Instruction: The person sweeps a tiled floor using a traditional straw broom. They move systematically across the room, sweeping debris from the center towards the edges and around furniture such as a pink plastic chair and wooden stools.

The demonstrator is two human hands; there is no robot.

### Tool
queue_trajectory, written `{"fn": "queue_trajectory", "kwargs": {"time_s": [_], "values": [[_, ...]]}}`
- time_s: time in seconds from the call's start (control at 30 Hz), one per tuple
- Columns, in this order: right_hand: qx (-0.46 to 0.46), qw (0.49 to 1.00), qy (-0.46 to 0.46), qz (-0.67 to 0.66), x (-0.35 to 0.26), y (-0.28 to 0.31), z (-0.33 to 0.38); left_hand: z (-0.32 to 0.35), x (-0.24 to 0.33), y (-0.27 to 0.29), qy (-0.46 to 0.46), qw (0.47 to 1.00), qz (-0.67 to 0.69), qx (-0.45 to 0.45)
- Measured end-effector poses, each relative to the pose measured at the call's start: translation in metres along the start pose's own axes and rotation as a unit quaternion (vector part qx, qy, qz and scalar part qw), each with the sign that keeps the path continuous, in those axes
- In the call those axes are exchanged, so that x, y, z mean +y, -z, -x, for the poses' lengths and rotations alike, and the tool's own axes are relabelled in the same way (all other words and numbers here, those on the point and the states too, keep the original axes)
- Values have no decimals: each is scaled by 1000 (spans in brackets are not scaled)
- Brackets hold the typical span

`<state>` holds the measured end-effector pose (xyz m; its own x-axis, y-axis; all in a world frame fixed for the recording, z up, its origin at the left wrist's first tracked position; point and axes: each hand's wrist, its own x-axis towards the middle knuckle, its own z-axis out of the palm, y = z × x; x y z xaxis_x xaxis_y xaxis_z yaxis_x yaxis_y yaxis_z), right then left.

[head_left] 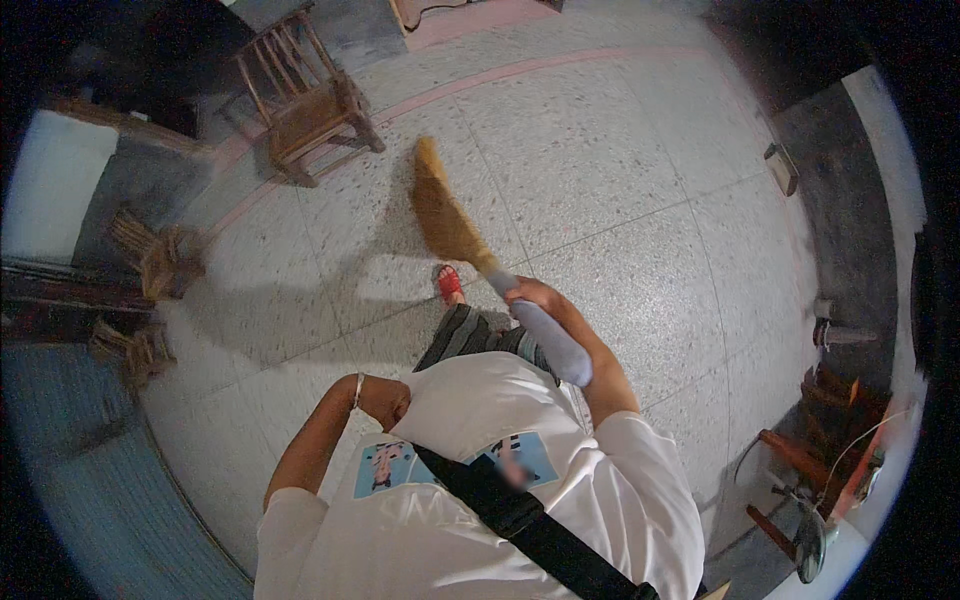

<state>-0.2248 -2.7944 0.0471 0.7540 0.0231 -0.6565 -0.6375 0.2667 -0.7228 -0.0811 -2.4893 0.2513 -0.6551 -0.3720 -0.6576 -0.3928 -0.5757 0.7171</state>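
Note:
A short broom with a tan bristle head is in my right hand. My fingers wrap round its pale grey handle, near the neck. The bristles point forward and to the left above the speckled tile floor, and I cannot tell whether they touch it. My left hand is bent in at my waist beside the white shirt, curled like a fist, with nothing visible in it. A bracelet circles that wrist.
Ahead on the left stands a wooden chair. Small wooden stools line the left side, by a blue ribbed surface. Wooden furniture and a round mirror-like object are at right. My foot in a red sandal is below the broom.

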Motion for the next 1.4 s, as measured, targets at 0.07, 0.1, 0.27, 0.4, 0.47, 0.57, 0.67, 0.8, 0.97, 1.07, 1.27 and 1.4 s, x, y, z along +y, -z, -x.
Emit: {"fn": "queue_trajectory", "kwargs": {"time_s": [0.07,0.1,0.27,0.4,0.47,0.57,0.67,0.8,0.97,1.07,1.27,1.4], "values": [[-26,999,12,-31,14,34,16,2,-20,21,-21,1000,9,-13],[70,991,-1,-113,-6,29,43,3,-34,28,-34,999,20,-15],[211,970,-87,-87,-43,72,66,48,-33,84,-114,993,-5,10],[251,963,-20,-100,-82,62,42,64,-46,112,-46,999,-16,-23],[253,959,-27,-123,-110,48,36,68,-49,126,-65,997,9,-35],[180,978,-22,-107,-139,33,7,73,-35,145,-73,996,35,-49],[167,985,30,38,-114,33,-61,70,-32,158,-81,996,-1,-45],[95,947,-48,304,-99,52,-141,57,-36,174,-97,991,-89,-6],[19,987,-18,161,-114,96,-134,56,-8,198,-138,989,-54,27],[4,998,-12,-64,-156,122,-51,57,17,213,-114,992,-39,30],[224,965,-130,-47,-109,239,63,38,21,213,-71,996,26,38],[297,943,-77,131,-73,310,39,39,38,217,-85,995,47,25]]}}
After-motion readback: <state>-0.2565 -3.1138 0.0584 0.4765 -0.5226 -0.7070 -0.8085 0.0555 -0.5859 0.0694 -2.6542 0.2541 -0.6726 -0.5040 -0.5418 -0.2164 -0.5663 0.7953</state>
